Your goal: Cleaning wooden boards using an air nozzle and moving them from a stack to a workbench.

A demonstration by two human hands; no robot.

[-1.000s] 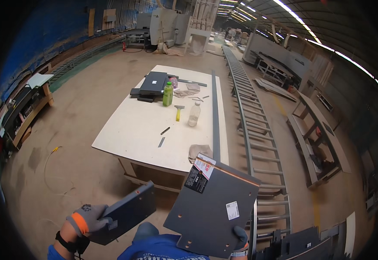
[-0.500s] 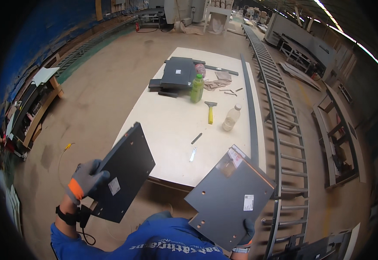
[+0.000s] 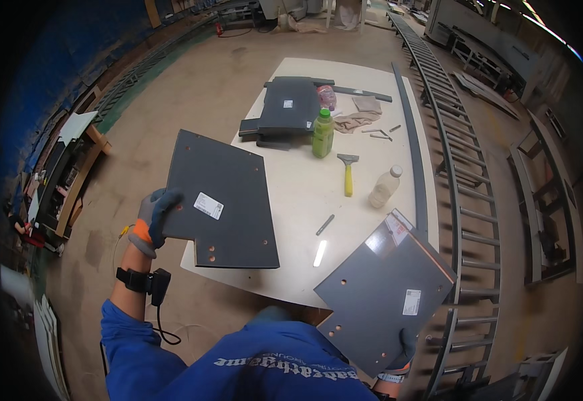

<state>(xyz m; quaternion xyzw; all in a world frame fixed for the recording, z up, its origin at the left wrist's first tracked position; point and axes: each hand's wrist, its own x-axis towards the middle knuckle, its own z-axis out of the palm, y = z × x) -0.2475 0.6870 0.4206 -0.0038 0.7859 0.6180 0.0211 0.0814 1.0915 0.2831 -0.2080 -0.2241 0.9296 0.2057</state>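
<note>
My left hand (image 3: 156,217), in a grey glove with an orange cuff, grips a dark grey panel (image 3: 238,194) by its edge beside a corner notch. The panel is tilted face up, with a white label and several small holes. My right hand (image 3: 405,351), gloved and partly hidden, holds a second dark grey panel (image 3: 365,294) by its lower right side. This one also has a notch, holes and a label, with clear tape near its upper corner. Both panels are held above the near part of a white table (image 3: 291,200), apart from each other.
On the table stand a green-capped bottle (image 3: 323,137) and a clear bottle (image 3: 385,187). A yellow-handled scraper (image 3: 348,177), a dark pen-like stick (image 3: 325,224), a rag (image 3: 355,121) and stacked dark panels (image 3: 281,110) lie there too. A roller conveyor (image 3: 472,200) runs along the right.
My left hand has raised its panel and turned it, so its labelled face shows more fully over the table. The right panel stays in my hand. The whole view has shifted slightly.
</note>
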